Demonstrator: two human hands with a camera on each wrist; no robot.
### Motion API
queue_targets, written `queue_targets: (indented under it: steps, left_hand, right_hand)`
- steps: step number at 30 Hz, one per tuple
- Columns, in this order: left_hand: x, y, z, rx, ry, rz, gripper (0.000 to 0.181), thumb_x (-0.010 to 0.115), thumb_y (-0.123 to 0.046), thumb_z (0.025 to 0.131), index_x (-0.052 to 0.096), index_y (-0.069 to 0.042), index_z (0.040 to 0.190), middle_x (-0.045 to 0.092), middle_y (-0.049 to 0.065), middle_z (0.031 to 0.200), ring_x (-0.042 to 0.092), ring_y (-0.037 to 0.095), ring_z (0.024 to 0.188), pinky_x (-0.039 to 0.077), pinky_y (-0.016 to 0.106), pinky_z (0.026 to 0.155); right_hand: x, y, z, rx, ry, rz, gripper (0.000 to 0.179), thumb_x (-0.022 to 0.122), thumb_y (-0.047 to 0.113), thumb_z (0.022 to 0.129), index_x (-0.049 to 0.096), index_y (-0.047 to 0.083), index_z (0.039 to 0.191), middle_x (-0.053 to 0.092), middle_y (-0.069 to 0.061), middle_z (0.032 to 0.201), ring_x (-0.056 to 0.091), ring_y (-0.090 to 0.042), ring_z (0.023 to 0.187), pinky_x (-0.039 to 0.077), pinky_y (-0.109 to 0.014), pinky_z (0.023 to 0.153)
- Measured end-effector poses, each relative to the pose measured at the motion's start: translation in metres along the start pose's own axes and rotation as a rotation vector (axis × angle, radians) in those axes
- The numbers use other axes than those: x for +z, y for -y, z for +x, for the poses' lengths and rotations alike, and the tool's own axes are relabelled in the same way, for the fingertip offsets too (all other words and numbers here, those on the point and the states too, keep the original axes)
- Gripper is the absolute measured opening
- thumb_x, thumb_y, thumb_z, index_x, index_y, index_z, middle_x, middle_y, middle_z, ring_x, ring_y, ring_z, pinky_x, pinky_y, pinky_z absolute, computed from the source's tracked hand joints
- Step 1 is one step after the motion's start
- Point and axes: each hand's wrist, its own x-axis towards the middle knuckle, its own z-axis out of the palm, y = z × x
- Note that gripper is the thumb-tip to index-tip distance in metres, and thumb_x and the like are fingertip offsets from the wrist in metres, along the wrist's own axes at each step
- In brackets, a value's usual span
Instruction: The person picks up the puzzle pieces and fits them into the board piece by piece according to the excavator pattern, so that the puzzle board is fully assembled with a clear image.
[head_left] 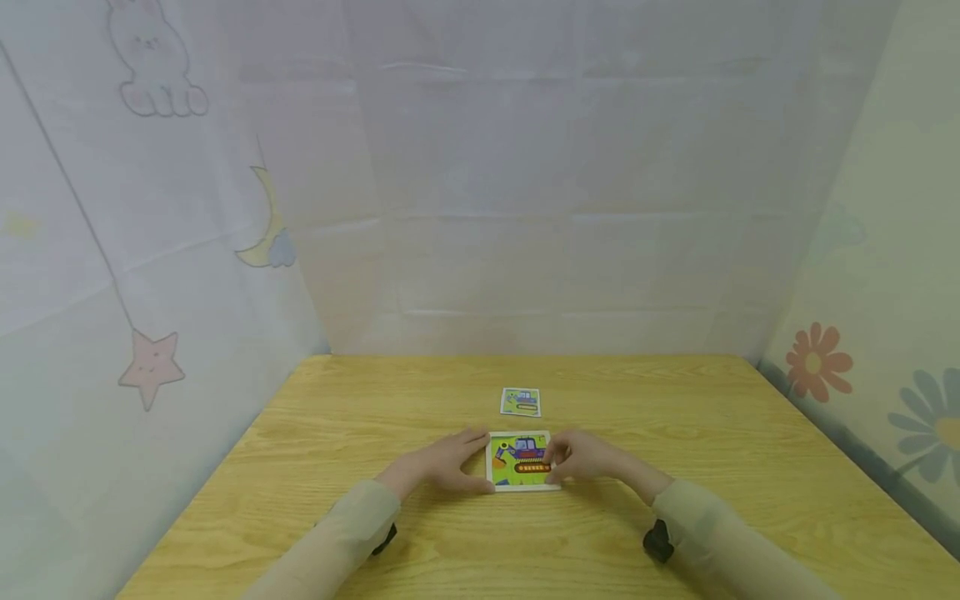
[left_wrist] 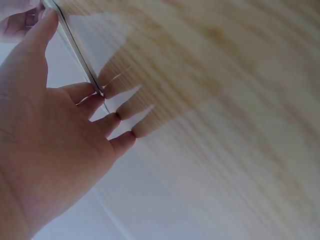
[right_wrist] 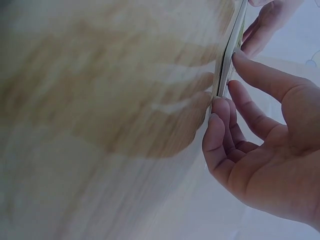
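A flat white-framed puzzle board lies on the table, showing a purple excavator with orange tracks on green. My left hand spans its left edge, thumb at the near corner and fingertips at the far one. In the left wrist view, those fingers reach nearly straight along the board's thin edge. At the board's right side is my right hand, with thumb and index apart, both touching the board. In the right wrist view, its other fingers bend beside the frame's edge, down by the tabletop.
Behind the board lies a smaller card with a similar excavator picture. The wooden table ends at a pale cloth backdrop, and patterned cloths hang on both sides. A dark band shows at the right wrist.
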Motion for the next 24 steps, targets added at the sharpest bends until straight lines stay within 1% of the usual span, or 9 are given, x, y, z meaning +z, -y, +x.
queue_targets:
  steps: [6,11,15,19,24]
  left_hand:
    - [0.0013,0.0023,-0.0014,-0.008,0.006,0.005,0.087,0.057,-0.061,0.083,0.027,-0.011,0.149,0.02,0.007,0.157,0.019,0.031,0.143,0.022,0.048,0.116]
    - [0.0007,0.0033,0.002,-0.029,-0.011,0.069,0.087,0.052,-0.067,0.083,0.026,-0.016,0.149,0.018,0.001,0.158,0.02,0.035,0.142,0.02,0.053,0.115]
    - [0.0016,0.0023,0.005,-0.034,0.0,0.093,0.087,0.051,-0.068,0.083,0.026,-0.018,0.149,0.019,-0.001,0.157,0.02,0.036,0.142,0.018,0.056,0.114]
    - [0.0034,0.0011,0.006,-0.043,0.007,0.097,0.086,0.05,-0.068,0.083,0.026,-0.019,0.149,0.021,-0.002,0.156,0.02,0.036,0.142,0.016,0.058,0.114]
    - [0.0015,-0.0004,0.0037,-0.052,-0.003,0.087,0.084,0.05,-0.066,0.084,0.026,-0.019,0.149,0.023,-0.003,0.156,0.021,0.036,0.141,0.015,0.06,0.113]
  right_hand:
    - [0.003,-0.0014,0.0007,-0.004,0.012,-0.002,0.021,0.076,0.017,0.078,0.063,0.007,0.091,0.054,0.001,0.072,0.046,-0.011,0.062,0.038,-0.021,0.051]
    - [0.0016,-0.003,0.0033,0.001,0.003,-0.015,0.02,0.073,0.017,0.081,0.062,0.008,0.094,0.053,0.0,0.074,0.046,-0.011,0.062,0.039,-0.021,0.052]
    - [0.0017,-0.0054,0.0035,0.03,-0.005,-0.032,0.019,0.073,0.017,0.081,0.062,0.009,0.094,0.054,-0.001,0.076,0.047,-0.013,0.066,0.04,-0.023,0.054]
    - [0.0029,-0.0071,0.0021,0.051,-0.007,-0.028,0.019,0.073,0.017,0.082,0.062,0.008,0.095,0.053,-0.001,0.077,0.047,-0.014,0.068,0.039,-0.024,0.055]
    - [0.003,-0.0068,0.0019,0.036,-0.011,-0.023,0.02,0.073,0.017,0.082,0.061,0.007,0.096,0.053,-0.002,0.078,0.047,-0.015,0.07,0.039,-0.025,0.056]
